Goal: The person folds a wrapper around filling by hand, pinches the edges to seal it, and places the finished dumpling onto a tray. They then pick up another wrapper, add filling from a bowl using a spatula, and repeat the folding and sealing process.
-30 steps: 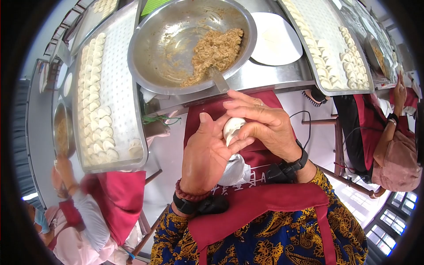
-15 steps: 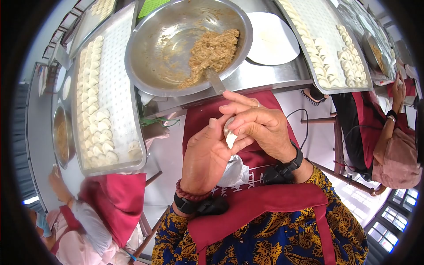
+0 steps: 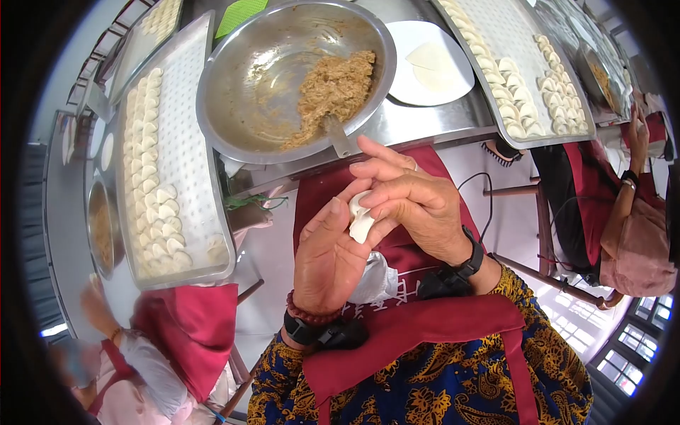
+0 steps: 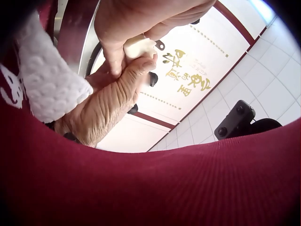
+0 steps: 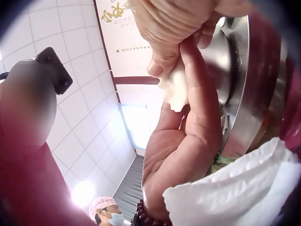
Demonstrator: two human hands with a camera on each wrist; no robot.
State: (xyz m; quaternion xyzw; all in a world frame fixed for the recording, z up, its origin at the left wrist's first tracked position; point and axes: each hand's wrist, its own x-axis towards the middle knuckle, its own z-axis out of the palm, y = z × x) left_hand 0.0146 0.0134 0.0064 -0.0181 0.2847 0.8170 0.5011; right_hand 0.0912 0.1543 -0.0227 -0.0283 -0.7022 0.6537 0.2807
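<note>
A white dumpling [image 3: 361, 224] is held between both hands in front of the apron, its dough edge partly folded. My left hand [image 3: 327, 258] cradles it from the left, with the thumb along one side and the fingers behind. From the right, my right hand [image 3: 419, 205] pinches the dough edge between thumb and index finger, other fingers stretched out above. The right wrist view has the dumpling [image 5: 176, 92] hanging between the two hands, its lower rim uneven. In the left wrist view, fingers cover much of the dumpling [image 4: 139, 47].
Beyond the hands stands a steel bowl [image 3: 234, 145] with brown filling [image 3: 336, 88] and a metal-handled tool [image 3: 336, 134]. A white plate [image 3: 453, 78] bears thin wrappers [image 3: 428, 67]. Trays of dumplings flank it, a left tray [image 3: 188, 127] and a right tray [image 3: 520, 42]. Other people sit on both sides.
My right thumb and fingers have shifted along the dumpling's edge, and the dumpling has tilted and moved slightly left and down. The view has turned slightly, showing more of the plate's wrappers.
</note>
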